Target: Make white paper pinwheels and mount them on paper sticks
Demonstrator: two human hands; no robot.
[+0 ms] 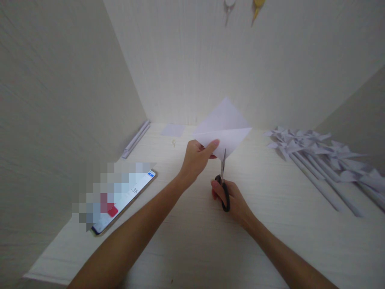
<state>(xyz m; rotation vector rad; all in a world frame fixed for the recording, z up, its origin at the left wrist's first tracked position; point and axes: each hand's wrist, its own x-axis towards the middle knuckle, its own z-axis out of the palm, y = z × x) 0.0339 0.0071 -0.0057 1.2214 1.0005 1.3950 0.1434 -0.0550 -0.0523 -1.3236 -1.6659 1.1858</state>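
Note:
My left hand [198, 155] pinches a creased sheet of white paper [227, 120] between thumb and fingers, holding it above the table. The sheet is turned cornerwise, with one corner pointing up and one pointing down towards me. My right hand [231, 197] grips black-handled scissors [222, 168], its fingers through the handles. The scissor blades point away from me and meet the sheet's lower corner. Whether they have cut into it I cannot tell.
Several white paper pinwheels [297, 144] on rolled paper sticks lie at the right. At the left are a phone [123, 200], partly pixelated, and rolled paper tubes [136, 138]. A small paper piece [173, 129] lies by the back wall, near tiny yellowish bits [173, 142].

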